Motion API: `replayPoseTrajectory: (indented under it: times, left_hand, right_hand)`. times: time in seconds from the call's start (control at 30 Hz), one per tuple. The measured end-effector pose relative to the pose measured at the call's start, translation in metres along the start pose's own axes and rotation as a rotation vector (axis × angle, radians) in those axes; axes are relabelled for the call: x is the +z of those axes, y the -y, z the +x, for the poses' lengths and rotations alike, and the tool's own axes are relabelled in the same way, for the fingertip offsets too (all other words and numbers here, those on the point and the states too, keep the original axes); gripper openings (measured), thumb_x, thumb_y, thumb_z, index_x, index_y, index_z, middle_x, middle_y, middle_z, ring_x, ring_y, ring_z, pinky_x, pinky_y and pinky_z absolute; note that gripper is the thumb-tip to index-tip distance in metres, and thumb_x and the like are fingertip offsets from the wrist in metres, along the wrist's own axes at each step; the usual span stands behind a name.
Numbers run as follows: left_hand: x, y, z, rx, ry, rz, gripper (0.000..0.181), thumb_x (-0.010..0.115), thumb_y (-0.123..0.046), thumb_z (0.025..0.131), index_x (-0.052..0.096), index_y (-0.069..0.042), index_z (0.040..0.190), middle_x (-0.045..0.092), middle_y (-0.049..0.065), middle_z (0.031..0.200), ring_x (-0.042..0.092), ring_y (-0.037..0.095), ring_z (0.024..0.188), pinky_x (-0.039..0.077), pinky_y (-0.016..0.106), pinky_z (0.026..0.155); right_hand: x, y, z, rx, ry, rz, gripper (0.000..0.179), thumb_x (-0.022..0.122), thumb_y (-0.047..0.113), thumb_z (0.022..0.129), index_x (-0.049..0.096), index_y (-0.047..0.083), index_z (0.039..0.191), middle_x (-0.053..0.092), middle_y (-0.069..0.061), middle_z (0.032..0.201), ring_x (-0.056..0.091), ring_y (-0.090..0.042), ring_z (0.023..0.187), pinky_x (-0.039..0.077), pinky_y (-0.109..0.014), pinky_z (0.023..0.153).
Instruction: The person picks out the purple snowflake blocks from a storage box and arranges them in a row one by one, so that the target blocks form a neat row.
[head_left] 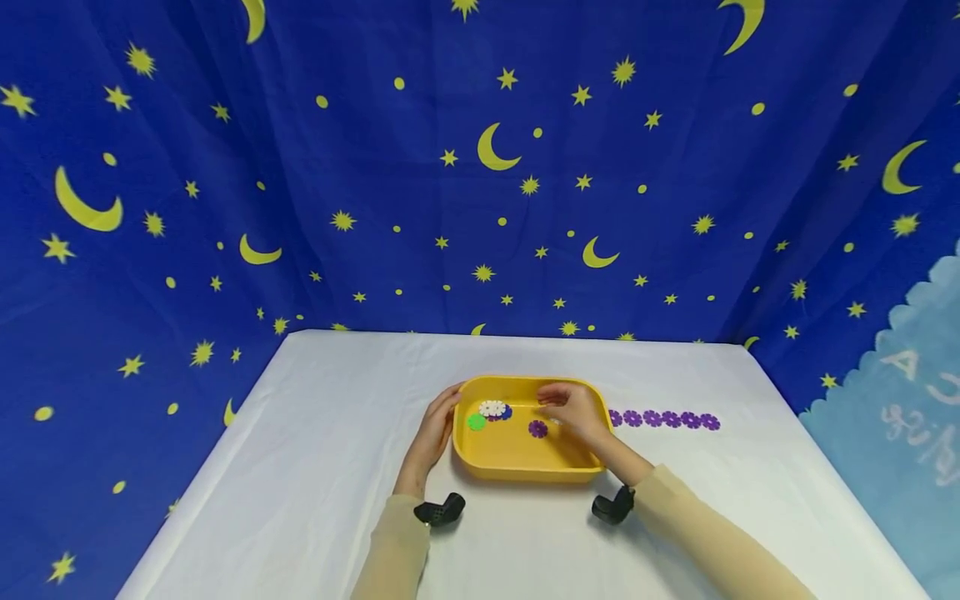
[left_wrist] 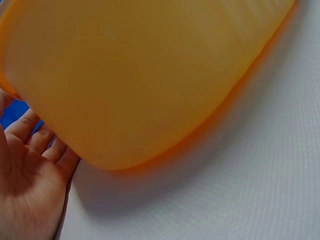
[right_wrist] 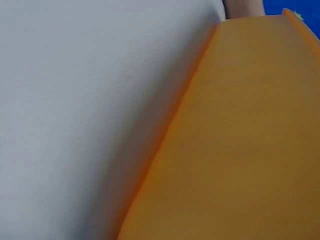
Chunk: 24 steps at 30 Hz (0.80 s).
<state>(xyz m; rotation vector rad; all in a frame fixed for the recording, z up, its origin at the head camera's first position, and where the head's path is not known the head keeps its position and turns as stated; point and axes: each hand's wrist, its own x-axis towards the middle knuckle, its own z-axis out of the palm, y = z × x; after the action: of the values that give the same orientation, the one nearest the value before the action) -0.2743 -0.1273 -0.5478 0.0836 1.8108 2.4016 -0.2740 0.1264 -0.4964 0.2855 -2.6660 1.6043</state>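
A yellow plastic tub stands on the table, with a few flower-shaped plastic discs inside. White discs lie over a dark blue disc at the tub's left, beside a green disc. Nearer the middle is a purple disc. My left hand rests against the tub's left end; in the left wrist view its fingers lie along the outer wall. Over the right part of the tub, my right hand reaches in with thumb and fingers apart. The right wrist view shows the tub's outer wall, not the fingers.
To the right of the tub, several purple discs lie in a straight row on the white tablecloth. A blue curtain with moons and stars hangs behind and at the sides. Black devices are strapped to both wrists.
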Motion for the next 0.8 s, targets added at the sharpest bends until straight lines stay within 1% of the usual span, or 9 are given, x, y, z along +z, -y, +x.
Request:
replayPoseTrajectory:
  times: [0.07,0.17,0.27,0.37,0.53,0.63,0.7,0.8]
  left_hand:
    - [-0.0006,-0.0008,0.0001,0.006,0.004,0.012,0.048,0.046,-0.028,0.099,0.045,0.0,0.138,0.046,0.017,0.143,0.05,0.014,0.124,0.043,0.026,0.107]
    - [-0.0008,-0.0012,0.0003,0.002,0.003,0.022,0.047,0.045,-0.028,0.1,0.045,-0.001,0.139,0.044,0.016,0.144,0.045,0.018,0.129,0.037,0.033,0.113]
    - [-0.0002,-0.001,0.0,-0.001,0.001,0.032,0.047,0.044,-0.028,0.1,0.045,0.0,0.139,0.044,0.016,0.145,0.044,0.018,0.131,0.033,0.036,0.116]
    - [0.0002,-0.0007,-0.0002,0.003,-0.003,0.029,0.046,0.044,-0.027,0.1,0.045,0.001,0.138,0.045,0.016,0.143,0.047,0.014,0.126,0.037,0.032,0.113]
    - [-0.0009,0.0009,-0.0015,0.036,0.02,0.029,0.048,0.045,-0.03,0.1,0.046,0.001,0.137,0.047,0.017,0.141,0.051,0.009,0.121,0.044,0.024,0.105]
    - [-0.0028,0.0021,-0.0025,0.081,0.057,0.026,0.051,0.047,-0.035,0.099,0.047,-0.001,0.137,0.048,0.014,0.14,0.051,0.007,0.119,0.045,0.02,0.102]
    - [-0.0043,0.0035,-0.0028,0.127,0.088,0.018,0.052,0.048,-0.037,0.098,0.048,-0.001,0.136,0.05,0.013,0.138,0.052,0.007,0.119,0.046,0.019,0.1]
    - [-0.0049,0.0037,-0.0031,0.153,0.1,0.018,0.053,0.048,-0.039,0.097,0.049,-0.002,0.136,0.052,0.012,0.137,0.052,0.008,0.119,0.047,0.019,0.1]
  right_hand:
    - [0.0016,0.0001,0.0007,0.002,0.038,-0.013,0.026,0.07,-0.008,0.078,0.067,-0.01,0.104,0.069,-0.025,0.1,0.068,-0.03,0.088,0.059,-0.029,0.076]
    - [0.0028,0.0,0.0002,-0.004,0.104,-0.021,0.028,0.069,-0.01,0.077,0.066,-0.012,0.105,0.069,-0.026,0.101,0.069,-0.03,0.087,0.059,-0.031,0.076]
    - [0.004,-0.0012,-0.0006,-0.014,0.15,-0.042,0.029,0.069,-0.011,0.077,0.065,-0.013,0.105,0.069,-0.026,0.101,0.069,-0.03,0.087,0.06,-0.031,0.075]
    - [0.0055,-0.0028,-0.0009,-0.02,0.172,-0.074,0.03,0.071,-0.012,0.075,0.065,-0.013,0.104,0.07,-0.025,0.099,0.068,-0.028,0.085,0.06,-0.031,0.074]
    - [0.0063,-0.0037,-0.0018,-0.021,0.195,-0.12,0.033,0.073,-0.012,0.073,0.065,-0.013,0.104,0.07,-0.024,0.099,0.067,-0.027,0.084,0.059,-0.032,0.075]
    - [0.006,-0.0037,-0.0027,-0.035,0.204,-0.143,0.034,0.074,-0.012,0.072,0.065,-0.013,0.104,0.07,-0.024,0.099,0.067,-0.027,0.085,0.059,-0.032,0.076]
    - [0.0057,-0.0033,-0.0033,-0.047,0.212,-0.159,0.034,0.074,-0.012,0.071,0.065,-0.013,0.104,0.07,-0.024,0.1,0.067,-0.027,0.086,0.059,-0.033,0.077]
    - [0.0053,-0.0025,-0.0036,-0.065,0.222,-0.198,0.034,0.076,-0.01,0.071,0.066,-0.011,0.103,0.07,-0.022,0.099,0.067,-0.026,0.086,0.059,-0.033,0.079]
